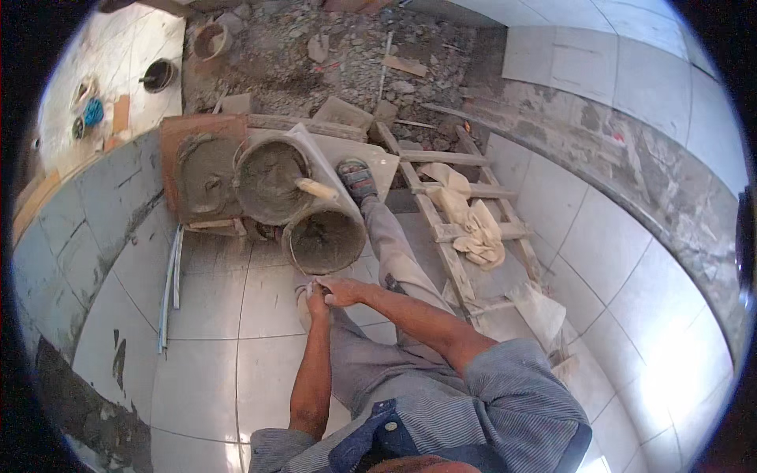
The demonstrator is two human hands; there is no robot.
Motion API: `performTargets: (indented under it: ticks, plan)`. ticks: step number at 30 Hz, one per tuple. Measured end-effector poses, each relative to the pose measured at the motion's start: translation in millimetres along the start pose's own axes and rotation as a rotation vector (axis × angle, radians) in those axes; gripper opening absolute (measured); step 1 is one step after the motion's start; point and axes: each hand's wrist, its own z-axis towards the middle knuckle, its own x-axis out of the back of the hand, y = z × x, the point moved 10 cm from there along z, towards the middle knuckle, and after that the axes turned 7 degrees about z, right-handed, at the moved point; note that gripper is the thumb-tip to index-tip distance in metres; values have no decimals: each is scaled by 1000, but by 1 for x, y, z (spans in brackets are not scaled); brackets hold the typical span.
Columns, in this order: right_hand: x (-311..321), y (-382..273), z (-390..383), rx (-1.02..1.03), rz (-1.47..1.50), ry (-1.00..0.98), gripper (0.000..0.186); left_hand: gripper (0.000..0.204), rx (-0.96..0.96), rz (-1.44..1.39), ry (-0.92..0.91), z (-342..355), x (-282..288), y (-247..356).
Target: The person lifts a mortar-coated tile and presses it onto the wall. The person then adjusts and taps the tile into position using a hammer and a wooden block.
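My left hand [317, 298] and my right hand [341, 292] meet in front of my bent leg, fingers closed round something small and pale that I cannot make out. Just beyond them is a bucket [323, 240] with dark wet mix. Behind it a second bucket [268, 177] holds grey mortar, with a pale handle [315, 188] sticking out. To its left, a board [169, 130] carries spread mortar. My sandalled foot [359, 180] rests on a light board beside the buckets.
A wooden ladder [445, 232] with a cream cloth [477, 240] lies at right. Metal strips [169, 292] lie left on the tiled floor [197, 378]. Rubble [339, 59] covers the far ground. Tiled walls enclose both sides, with a black bucket [161, 75] at upper left.
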Motion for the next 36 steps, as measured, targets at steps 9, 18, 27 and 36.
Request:
performTargets:
  ticks: [9, 18, 27, 36]
  plan:
    - [37, -9, -52, -196, 14, 176, 67, 28, 82, -253, -95, -41, -59, 44]
    - [28, -54, -107, -134, -112, 241, 52, 29, 102, -152, -181, -84, -46, 57]
    - [79, 6, -150, -228, -105, 572, 41, 34, -64, 252, -220, -79, -54, 55]
    - [159, 31, -194, -123, 159, 904, 24, 40, -26, 263, -59, -83, -7, 73]
